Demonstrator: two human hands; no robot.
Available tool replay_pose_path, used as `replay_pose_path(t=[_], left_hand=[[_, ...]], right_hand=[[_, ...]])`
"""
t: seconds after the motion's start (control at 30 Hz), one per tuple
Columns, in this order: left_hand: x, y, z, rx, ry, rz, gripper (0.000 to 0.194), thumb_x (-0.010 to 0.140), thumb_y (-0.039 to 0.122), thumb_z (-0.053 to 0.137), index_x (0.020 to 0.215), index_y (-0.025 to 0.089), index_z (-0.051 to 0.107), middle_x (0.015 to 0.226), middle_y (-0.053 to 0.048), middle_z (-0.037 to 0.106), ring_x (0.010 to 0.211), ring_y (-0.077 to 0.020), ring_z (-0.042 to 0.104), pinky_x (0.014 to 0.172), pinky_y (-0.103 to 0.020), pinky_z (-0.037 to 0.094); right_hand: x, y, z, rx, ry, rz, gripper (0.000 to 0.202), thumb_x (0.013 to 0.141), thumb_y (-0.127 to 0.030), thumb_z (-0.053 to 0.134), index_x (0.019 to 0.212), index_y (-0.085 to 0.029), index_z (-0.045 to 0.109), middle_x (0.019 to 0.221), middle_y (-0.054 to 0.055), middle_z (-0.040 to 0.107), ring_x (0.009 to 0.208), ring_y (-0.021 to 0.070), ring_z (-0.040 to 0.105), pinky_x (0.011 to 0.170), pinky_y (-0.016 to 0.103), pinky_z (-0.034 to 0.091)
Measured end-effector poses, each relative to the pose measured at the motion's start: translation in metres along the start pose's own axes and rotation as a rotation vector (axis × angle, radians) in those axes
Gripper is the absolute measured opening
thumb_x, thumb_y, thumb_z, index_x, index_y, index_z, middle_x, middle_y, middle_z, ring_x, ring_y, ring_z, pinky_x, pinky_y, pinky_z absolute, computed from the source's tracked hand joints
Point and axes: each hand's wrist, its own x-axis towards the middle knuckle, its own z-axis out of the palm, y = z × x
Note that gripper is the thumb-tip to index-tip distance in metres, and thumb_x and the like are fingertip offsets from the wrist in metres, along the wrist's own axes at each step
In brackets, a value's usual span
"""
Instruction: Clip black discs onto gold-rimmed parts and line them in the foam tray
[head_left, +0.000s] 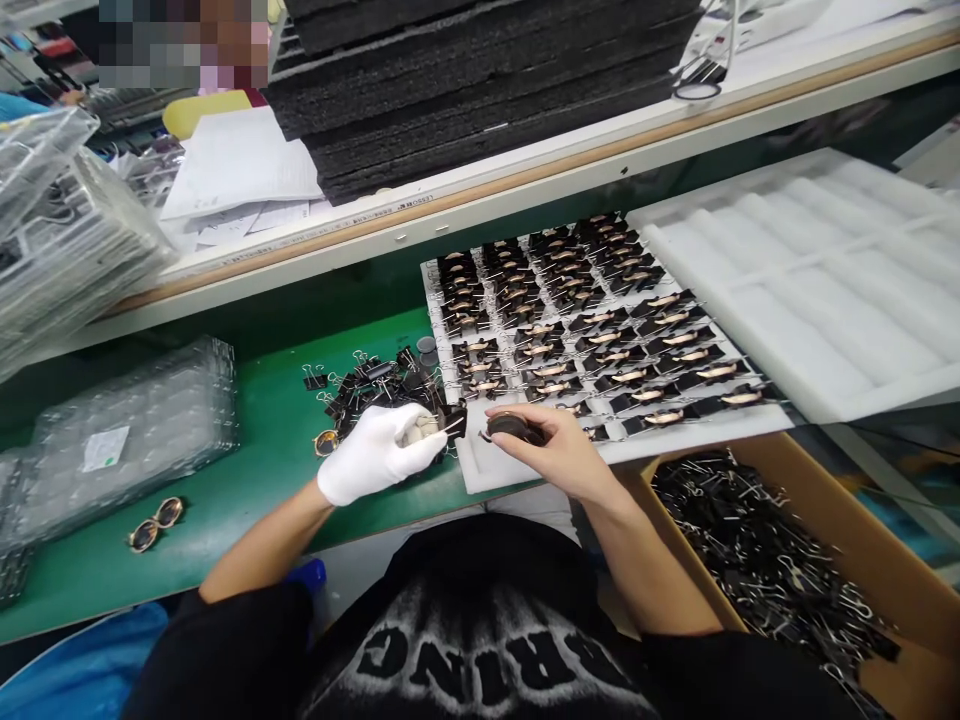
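Observation:
My left hand (pixel 380 455), in a white glove, is closed on a small pale piece (pixel 421 430). A black binder clip (pixel 454 421) with metal wire arms sits at its right end. Bare, my right hand (pixel 559 448) pinches a dark round piece (pixel 511 428) between thumb and fingers, a short gap from the clip; its exact kind I cannot make out. Behind the glove lies a heap of black binder clips (pixel 375 380), with a round gold-rimmed piece (pixel 325 443) at its edge. A white tray (pixel 480 470) holds rows of clipped pieces (pixel 551 370).
Small round sunglasses (pixel 156 524) lie on the green table (pixel 262 520) at left, near stacked clear plastic trays (pixel 135 440). An open cardboard box (pixel 840 500) of binder clips stands at lower right. Another white tray (pixel 825 290) leans behind. Black foam sheets (pixel 480 100) fill the shelf.

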Motion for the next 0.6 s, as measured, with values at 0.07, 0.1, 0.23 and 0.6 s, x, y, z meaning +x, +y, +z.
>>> replay_pose_path(t=[0.07,0.1,0.23,0.6], left_hand=[[0.000,0.003,-0.006,0.085,-0.086,0.093,0.028,0.096,0.040,0.060,0.077,0.020,0.057,0.054,0.008,0.053,0.050,-0.0071,0.043,0.054,-0.021,0.036],[0.001,0.006,-0.008,0.128,-0.132,0.136,0.029,0.096,0.042,0.060,0.078,0.020,0.057,0.053,0.009,0.051,0.049,-0.0073,0.042,0.054,-0.022,0.035],[0.006,0.014,-0.014,0.248,-0.220,0.272,0.039,0.095,0.048,0.060,0.069,0.022,0.045,0.050,0.008,0.043,0.046,-0.0081,0.037,0.050,-0.026,0.027],[0.009,0.019,-0.012,0.312,-0.218,0.485,0.042,0.095,0.045,0.060,0.066,0.024,0.037,0.049,0.007,0.035,0.045,-0.0103,0.028,0.049,-0.030,0.023]], right_hand=[[0.004,-0.003,-0.007,-0.079,-0.080,-0.042,0.018,0.083,-0.035,0.081,0.095,-0.022,0.082,0.095,0.005,0.081,0.089,0.0248,0.074,0.081,0.036,0.058],[0.005,-0.005,-0.010,-0.104,-0.127,-0.063,0.016,0.083,-0.035,0.081,0.093,-0.022,0.082,0.092,0.005,0.081,0.086,0.0245,0.074,0.078,0.035,0.058],[0.009,-0.010,-0.015,-0.188,-0.304,-0.150,0.010,0.085,-0.032,0.080,0.088,-0.023,0.082,0.083,0.002,0.080,0.077,0.0221,0.073,0.073,0.032,0.056],[0.006,-0.002,-0.014,-0.256,-0.332,-0.385,0.014,0.090,-0.040,0.080,0.090,-0.026,0.083,0.080,0.002,0.079,0.068,0.0198,0.069,0.073,0.033,0.052]])
